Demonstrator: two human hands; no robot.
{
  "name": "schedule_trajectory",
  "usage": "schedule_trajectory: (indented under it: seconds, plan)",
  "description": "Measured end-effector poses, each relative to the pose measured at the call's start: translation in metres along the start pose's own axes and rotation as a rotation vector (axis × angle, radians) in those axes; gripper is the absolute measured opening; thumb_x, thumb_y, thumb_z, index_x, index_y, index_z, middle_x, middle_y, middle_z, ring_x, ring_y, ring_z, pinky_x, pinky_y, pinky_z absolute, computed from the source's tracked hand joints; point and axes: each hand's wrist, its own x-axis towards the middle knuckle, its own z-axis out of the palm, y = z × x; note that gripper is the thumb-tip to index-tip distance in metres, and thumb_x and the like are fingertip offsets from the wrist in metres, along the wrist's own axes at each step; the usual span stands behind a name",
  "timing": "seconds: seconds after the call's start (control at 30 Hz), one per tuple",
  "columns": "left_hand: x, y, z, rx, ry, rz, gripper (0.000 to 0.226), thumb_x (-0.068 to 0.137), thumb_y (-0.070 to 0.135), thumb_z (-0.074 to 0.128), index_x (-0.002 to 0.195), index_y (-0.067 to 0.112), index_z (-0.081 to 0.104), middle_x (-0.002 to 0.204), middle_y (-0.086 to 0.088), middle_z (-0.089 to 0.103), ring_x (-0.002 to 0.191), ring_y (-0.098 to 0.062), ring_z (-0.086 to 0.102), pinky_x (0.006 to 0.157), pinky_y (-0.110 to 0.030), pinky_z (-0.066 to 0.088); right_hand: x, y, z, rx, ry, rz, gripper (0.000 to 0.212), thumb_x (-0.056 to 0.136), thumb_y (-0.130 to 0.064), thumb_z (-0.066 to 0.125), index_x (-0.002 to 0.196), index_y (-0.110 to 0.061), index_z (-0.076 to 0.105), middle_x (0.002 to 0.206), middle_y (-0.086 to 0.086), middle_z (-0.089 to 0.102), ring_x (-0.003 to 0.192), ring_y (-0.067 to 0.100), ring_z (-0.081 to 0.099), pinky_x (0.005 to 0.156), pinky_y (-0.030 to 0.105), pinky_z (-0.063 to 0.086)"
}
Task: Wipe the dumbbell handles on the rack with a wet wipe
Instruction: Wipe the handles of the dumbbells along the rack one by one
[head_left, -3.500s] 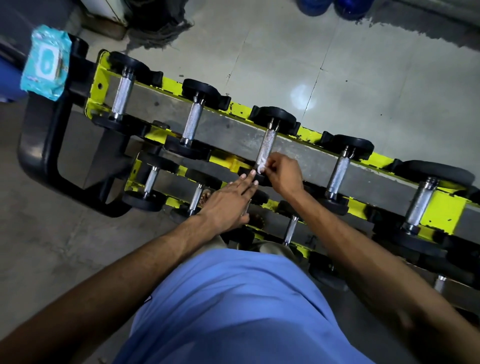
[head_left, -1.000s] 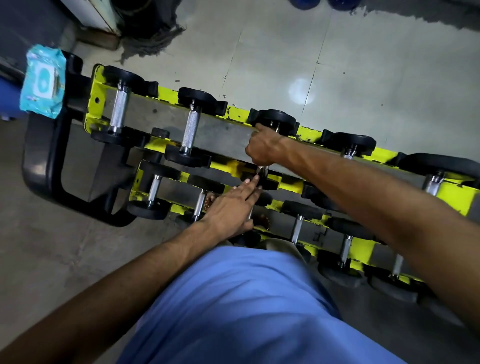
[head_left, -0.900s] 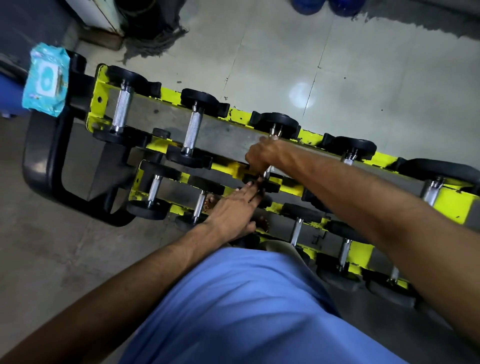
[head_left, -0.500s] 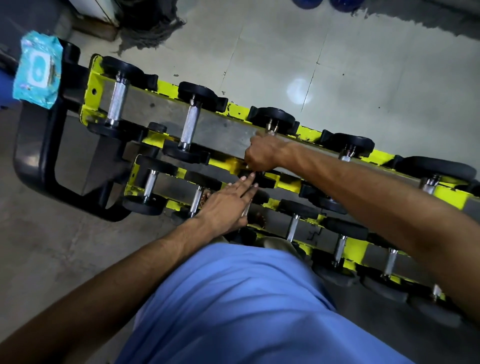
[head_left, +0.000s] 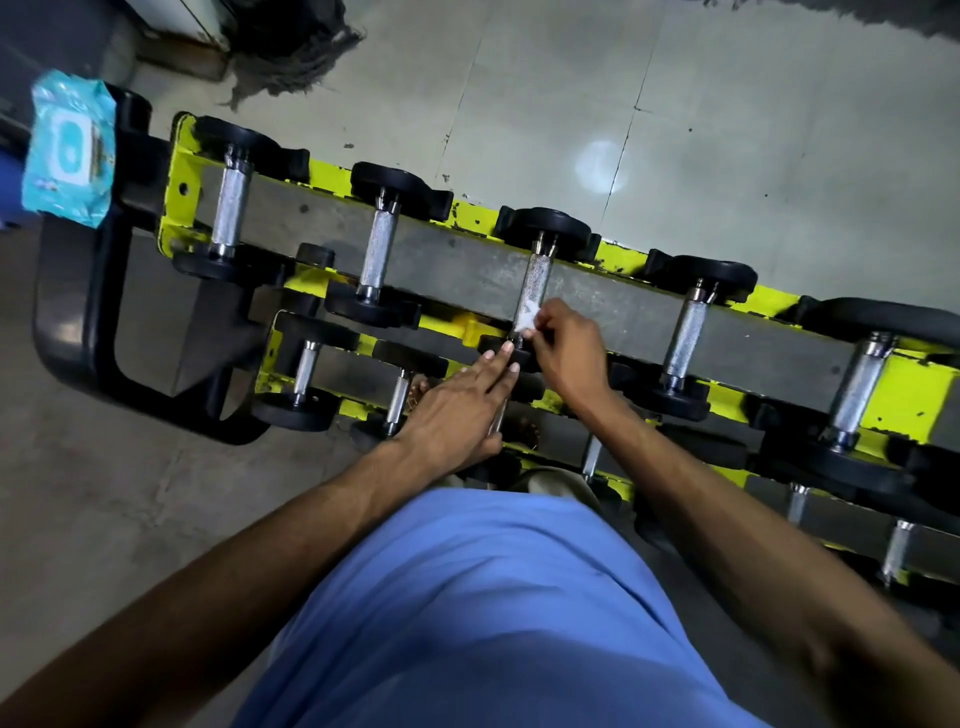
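While right hand (head_left: 569, 349) pinches wet wipe (head_left: 525, 316) on dumbbell handle (head_left: 537, 275), left hand (head_left: 457, 410) lies flat

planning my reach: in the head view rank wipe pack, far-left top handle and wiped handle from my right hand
1. Wiped handle: middle of the top row, at the right hand, which pinches the wet wipe on it.
2. Far-left top handle: at the rack's left end.
3. Wipe pack: past that end, farthest left.
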Motion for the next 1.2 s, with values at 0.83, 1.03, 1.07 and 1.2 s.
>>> schedule_trajectory:
  seconds: [0.83,1.03,1.07,1.2]
  plan:
    - [0.000,-0.012,-0.005,0.040,-0.066,0.059,0.095,0.099,0.039,0.060,0.168,0.012,0.001,0.173,-0.010,-0.019,0.162,-0.022,0.000,0.131,-0.039,0.015,0.082,0.003,0.008,1.080,0.097,0.739,0.018,0.095,-0.002,0.056,0.085,-0.013,0.065,0.082,0.005,0.067,0.073,0.020,0.062,0.070,0.040,0.057]
    - [-0.001,-0.014,-0.005,0.030,-0.060,0.064,0.095,0.097,0.038,0.062,0.168,0.012,0.005,0.174,-0.009,-0.015,0.162,-0.022,0.003,0.131,-0.037,0.015,0.056,-0.009,0.012,0.220,0.380,0.215,0.023,0.097,-0.036,0.062,0.089,-0.015,0.067,0.081,-0.004,0.067,0.071,0.012,0.060,0.062,0.031,0.048]
    - [-0.001,-0.014,-0.004,0.030,-0.060,0.064,0.095,0.097,0.038,0.062,0.168,0.012,0.005,0.174,-0.009,-0.015,0.162,-0.021,0.003,0.131,-0.036,0.014,0.053,-0.010,0.009,0.106,0.358,0.121,0.027,0.101,-0.039,0.057,0.091,-0.015,0.062,0.083,-0.003,0.063,0.071,0.013,0.056,0.059,0.029,0.043]
    - [0.002,-0.012,-0.006,0.035,-0.055,0.062,0.095,0.097,0.038,0.062,0.168,0.012,0.005,0.174,-0.010,-0.015,0.162,-0.022,0.003,0.131,-0.037,0.014,0.057,-0.003,-0.003,-0.168,0.238,-0.132,0.011,0.101,-0.026,0.056,0.107,-0.018,0.049,0.089,0.001,0.057,0.073,0.020,0.055,0.058,0.032,0.044]
